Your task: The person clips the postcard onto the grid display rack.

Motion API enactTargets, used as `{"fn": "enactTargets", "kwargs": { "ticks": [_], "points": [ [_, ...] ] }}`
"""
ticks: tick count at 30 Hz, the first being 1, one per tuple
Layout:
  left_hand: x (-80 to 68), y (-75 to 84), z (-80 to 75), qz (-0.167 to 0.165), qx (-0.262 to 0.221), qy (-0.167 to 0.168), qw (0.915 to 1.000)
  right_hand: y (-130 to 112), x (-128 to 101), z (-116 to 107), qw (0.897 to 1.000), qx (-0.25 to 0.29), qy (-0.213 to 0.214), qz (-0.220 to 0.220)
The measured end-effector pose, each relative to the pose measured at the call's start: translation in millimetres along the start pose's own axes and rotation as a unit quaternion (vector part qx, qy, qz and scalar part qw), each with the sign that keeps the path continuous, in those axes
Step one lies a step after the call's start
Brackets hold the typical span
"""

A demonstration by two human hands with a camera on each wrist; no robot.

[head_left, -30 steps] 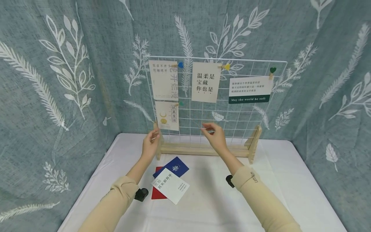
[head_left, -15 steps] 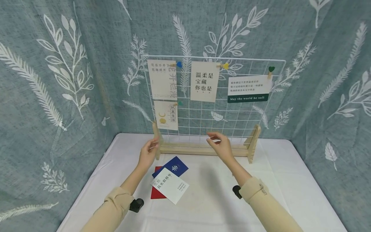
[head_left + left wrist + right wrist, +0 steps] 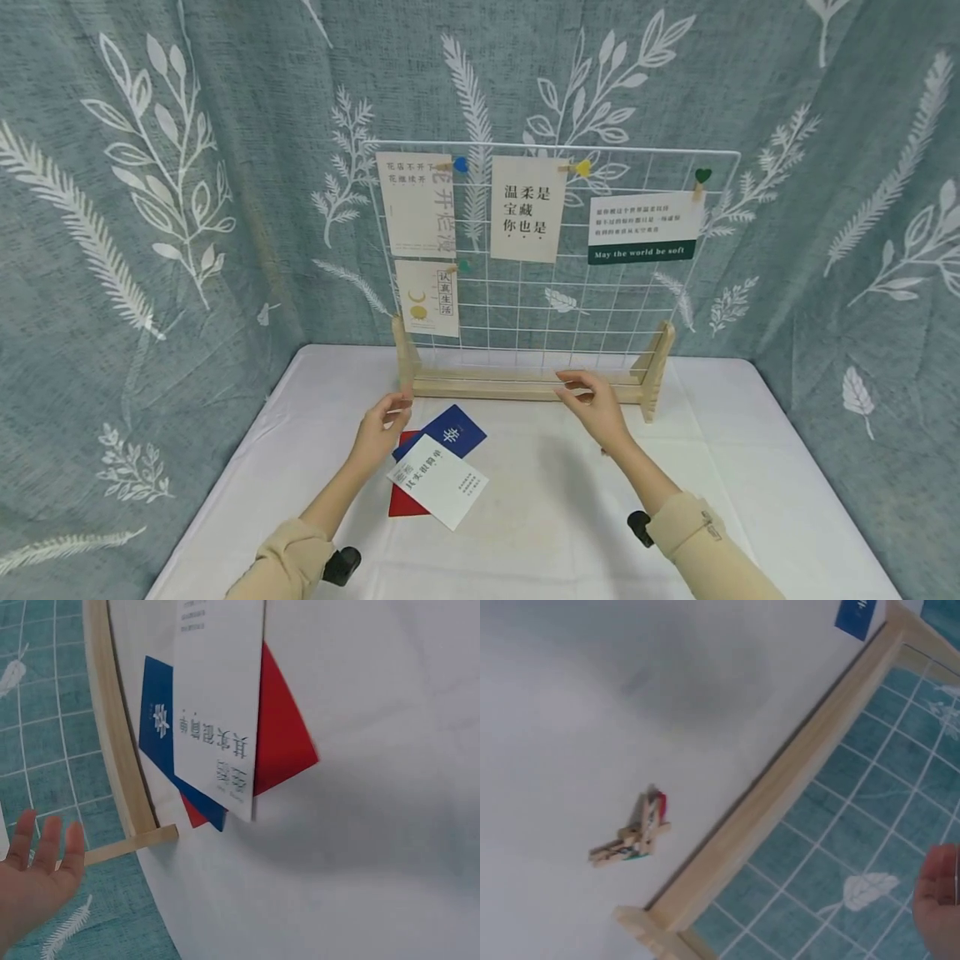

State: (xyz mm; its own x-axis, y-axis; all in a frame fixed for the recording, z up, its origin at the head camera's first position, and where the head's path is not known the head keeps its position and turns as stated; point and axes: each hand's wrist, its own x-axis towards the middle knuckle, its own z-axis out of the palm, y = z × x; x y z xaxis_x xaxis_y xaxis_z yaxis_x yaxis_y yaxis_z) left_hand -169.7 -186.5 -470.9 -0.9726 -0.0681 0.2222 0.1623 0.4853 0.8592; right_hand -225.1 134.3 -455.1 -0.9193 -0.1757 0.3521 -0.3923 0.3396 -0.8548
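- Two hands hang above the white table [image 3: 570,533], and neither holds anything.
- The left hand [image 3: 378,429] hovers with its fingers straight and loosely spread, just above the stack of cards. The left wrist view shows its fingertips [image 3: 45,836] near the foot of the wooden stand [image 3: 525,385].
- The right hand [image 3: 596,408] hovers in front of the stand's base rail, with its fingers relaxed and thumb apart from them. In the right wrist view only a sliver of it shows at the edge.
- Three loose cards lie overlapped on the table just beside the left hand: a white card [image 3: 438,481] on top, a blue card [image 3: 450,431] under it, and a red card [image 3: 401,500] at the bottom.
- Two small wooden clothespins [image 3: 634,836] lie touching each other on the table near the right end of the stand.
- One white wire grid [image 3: 637,292] stands upright in the wooden stand.
- Four cards are clipped to the grid: three along the top row and one smaller one [image 3: 427,298] below the left one.
- Four heart-tipped clips hold them: blue [image 3: 460,164], yellow [image 3: 581,168], dark green [image 3: 702,177], and a teal one [image 3: 463,266].
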Motion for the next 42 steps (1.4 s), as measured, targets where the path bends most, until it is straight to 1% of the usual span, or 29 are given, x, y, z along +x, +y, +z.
{"fn": "enactTargets", "kwargs": {
  "ticks": [5,9,13,17,22,26,30,33,38,42],
  "points": [
    [-8.0,-3.1,4.0,-0.027,0.009,-0.013,0.9995,10,-11,-4,1.000,-0.006,-0.005,0.001],
    [-15.1,-6.8,6.1,-0.038,0.025,-0.016,0.9988,19,-19,-4,1.000,-0.010,-0.005,0.003],
    [-24.1,-13.2,8.2,-0.039,0.062,-0.013,0.9972,27,-25,-4,1.000,-0.016,-0.001,0.001],
    [-32.9,-20.3,12.0,-0.044,0.105,-0.014,0.9934,36,-34,-7,0.999,-0.032,-0.002,0.001],
    [-34.6,-24.5,16.3,-0.071,0.155,-0.029,0.9849,47,-38,-13,0.998,-0.061,-0.008,0.001],
    [-33.3,-25.2,15.9,-0.093,0.185,-0.035,0.9777,55,-40,-15,0.996,-0.081,-0.022,0.005],
    [-31.8,-25.7,14.1,-0.119,0.216,-0.051,0.9679,60,-42,-17,0.995,-0.088,-0.038,0.020],
    [-30.8,-28.6,14.1,-0.132,0.233,-0.062,0.9615,64,-42,-19,0.995,-0.089,-0.045,0.023],
    [-31.1,-34.8,17.8,-0.137,0.259,-0.085,0.9522,70,-42,-23,0.993,-0.104,-0.056,0.019],
    [-32.7,-34.0,21.0,-0.134,0.283,-0.102,0.9444,74,-45,-28,0.990,-0.127,-0.064,0.025]
  ]
}}
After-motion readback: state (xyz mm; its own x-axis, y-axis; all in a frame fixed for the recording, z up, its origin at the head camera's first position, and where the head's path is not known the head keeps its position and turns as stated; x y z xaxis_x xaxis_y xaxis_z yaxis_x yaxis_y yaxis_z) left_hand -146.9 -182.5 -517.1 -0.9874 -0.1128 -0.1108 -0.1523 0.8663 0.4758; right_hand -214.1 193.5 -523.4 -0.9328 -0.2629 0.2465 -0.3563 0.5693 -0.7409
